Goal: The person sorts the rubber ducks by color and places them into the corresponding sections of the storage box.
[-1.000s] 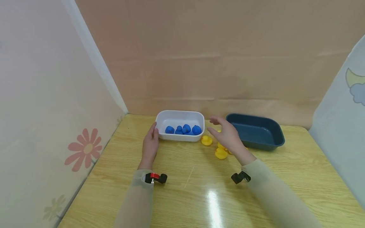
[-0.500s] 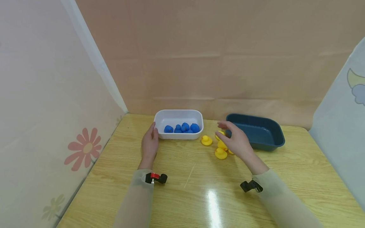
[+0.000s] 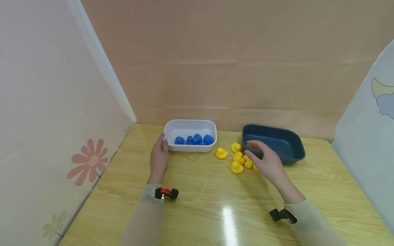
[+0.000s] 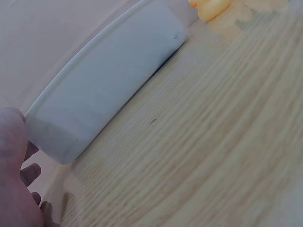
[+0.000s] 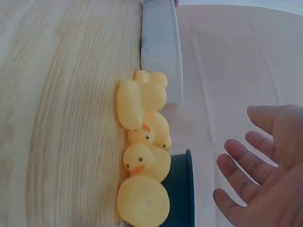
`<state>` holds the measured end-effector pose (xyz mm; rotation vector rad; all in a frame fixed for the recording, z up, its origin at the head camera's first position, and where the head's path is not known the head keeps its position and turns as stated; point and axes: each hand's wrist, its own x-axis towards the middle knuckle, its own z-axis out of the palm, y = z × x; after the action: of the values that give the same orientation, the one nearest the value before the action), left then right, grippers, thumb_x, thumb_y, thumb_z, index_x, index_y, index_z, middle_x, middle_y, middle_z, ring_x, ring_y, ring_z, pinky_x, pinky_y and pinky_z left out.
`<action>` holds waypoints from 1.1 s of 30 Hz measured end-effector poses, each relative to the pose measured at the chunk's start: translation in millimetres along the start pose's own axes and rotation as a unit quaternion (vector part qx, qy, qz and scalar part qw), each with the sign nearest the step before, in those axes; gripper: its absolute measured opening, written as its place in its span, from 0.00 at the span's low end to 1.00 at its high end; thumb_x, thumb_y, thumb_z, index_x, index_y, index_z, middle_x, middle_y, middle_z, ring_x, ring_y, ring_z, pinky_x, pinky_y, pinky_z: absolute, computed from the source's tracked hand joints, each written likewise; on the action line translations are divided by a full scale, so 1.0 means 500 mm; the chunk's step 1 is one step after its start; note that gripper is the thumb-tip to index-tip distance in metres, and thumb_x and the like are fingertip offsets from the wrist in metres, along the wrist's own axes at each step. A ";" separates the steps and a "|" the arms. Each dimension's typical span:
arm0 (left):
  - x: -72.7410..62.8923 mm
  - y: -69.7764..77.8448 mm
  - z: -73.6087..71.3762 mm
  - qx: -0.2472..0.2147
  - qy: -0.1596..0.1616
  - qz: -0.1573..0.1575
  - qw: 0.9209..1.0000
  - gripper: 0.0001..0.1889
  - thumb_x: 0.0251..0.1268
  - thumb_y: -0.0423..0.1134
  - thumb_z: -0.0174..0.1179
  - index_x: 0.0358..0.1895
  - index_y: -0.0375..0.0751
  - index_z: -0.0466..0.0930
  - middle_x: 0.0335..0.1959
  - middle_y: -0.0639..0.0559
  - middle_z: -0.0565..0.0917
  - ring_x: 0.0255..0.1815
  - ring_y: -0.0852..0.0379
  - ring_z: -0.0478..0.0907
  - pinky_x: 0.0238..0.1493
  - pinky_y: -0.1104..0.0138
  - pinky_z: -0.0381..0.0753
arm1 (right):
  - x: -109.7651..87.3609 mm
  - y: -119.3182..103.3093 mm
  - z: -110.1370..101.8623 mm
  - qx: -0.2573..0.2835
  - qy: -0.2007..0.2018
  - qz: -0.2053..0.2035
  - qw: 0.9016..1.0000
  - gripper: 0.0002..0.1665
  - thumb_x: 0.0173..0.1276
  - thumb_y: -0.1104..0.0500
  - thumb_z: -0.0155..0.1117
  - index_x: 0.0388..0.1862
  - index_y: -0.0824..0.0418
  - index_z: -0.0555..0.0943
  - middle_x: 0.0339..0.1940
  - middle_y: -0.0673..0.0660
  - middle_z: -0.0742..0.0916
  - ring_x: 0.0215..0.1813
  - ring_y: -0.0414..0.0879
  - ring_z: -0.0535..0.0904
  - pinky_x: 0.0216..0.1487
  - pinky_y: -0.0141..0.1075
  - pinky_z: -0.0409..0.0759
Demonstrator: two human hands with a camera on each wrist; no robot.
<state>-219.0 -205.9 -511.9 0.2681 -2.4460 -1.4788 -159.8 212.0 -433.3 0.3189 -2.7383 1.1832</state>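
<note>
A white tray (image 3: 191,148) with several blue rubber ducks (image 3: 208,139) in it stands toward the back of the table. My left hand (image 3: 159,157) rests against its left end; in the left wrist view the thumb (image 4: 12,137) lies at the corner, outside the rim. Several yellow rubber ducks (image 3: 237,167) lie grouped between the white tray and a dark teal tray (image 3: 274,131), one duck (image 3: 221,153) set apart on the left. Over the right side of this group hovers my right hand (image 3: 266,162), fingers apart and gently bent, nothing between them.
Wooden tabletop (image 3: 197,208) stretches in front of both trays. A brown paper backdrop (image 3: 191,68) rises directly behind them. Pale panels, a flowered one (image 3: 92,160) on the left and one with a moon and cloud (image 3: 384,99) on the right, border the table.
My right hand has moved right, from beside the white tray to over the right-hand yellow ducks, uncovering more of them. The white tray has shifted slightly left, with my left hand still against it.
</note>
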 end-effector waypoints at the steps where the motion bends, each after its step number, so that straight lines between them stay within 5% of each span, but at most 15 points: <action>1: 0.000 0.000 0.000 0.000 -0.001 0.000 1.000 0.31 0.95 0.56 0.40 0.90 0.51 0.60 0.88 0.50 0.65 0.88 0.47 0.59 0.86 0.48 0.61 | -0.006 0.004 -0.005 0.000 0.005 -0.001 1.000 0.29 0.86 0.48 0.67 0.76 0.60 0.79 0.70 0.64 0.85 0.72 0.64 0.78 0.71 0.70 0.74; 19: -0.026 0.016 -0.018 0.001 0.043 -0.021 0.999 0.36 0.92 0.61 0.41 0.92 0.50 0.52 0.91 0.46 0.57 0.91 0.45 0.51 0.88 0.46 0.54 | -0.060 0.090 -0.084 0.020 0.060 0.039 0.997 0.37 0.87 0.45 0.64 0.84 0.63 0.71 0.80 0.68 0.76 0.79 0.73 0.68 0.73 0.75 0.68; 33: -0.063 0.065 -0.018 0.052 0.032 0.063 0.996 0.32 0.93 0.49 0.50 0.88 0.39 0.61 0.88 0.39 0.62 0.89 0.39 0.54 0.88 0.43 0.54 | -0.084 0.170 -0.143 0.033 0.099 0.095 0.990 0.46 0.87 0.44 0.64 0.92 0.59 0.58 0.87 0.74 0.63 0.79 0.82 0.62 0.72 0.79 0.65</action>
<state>-186.8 -188.9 -483.3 0.1743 -2.4435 -1.2737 -137.0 326.8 -453.1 -0.0534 -2.6073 1.2760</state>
